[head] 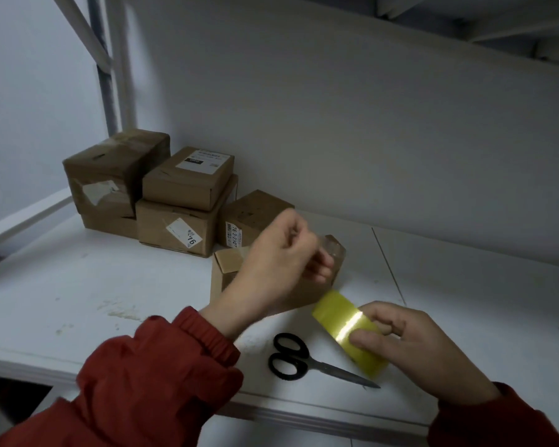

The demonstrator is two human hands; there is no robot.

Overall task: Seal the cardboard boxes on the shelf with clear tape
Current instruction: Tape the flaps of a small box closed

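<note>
stockroom: shelf (110, 285) of labelled boxes (175, 221)

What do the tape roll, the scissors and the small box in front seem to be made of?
The tape roll looks like glossy, yellowish, see-through plastic film; a bright glare stripe crosses it. The scissors have smooth black handles, probably plastic, and grey blades with a dull shine, likely metal. The small box is matte brown cardboard, with a folded flap showing.
</note>
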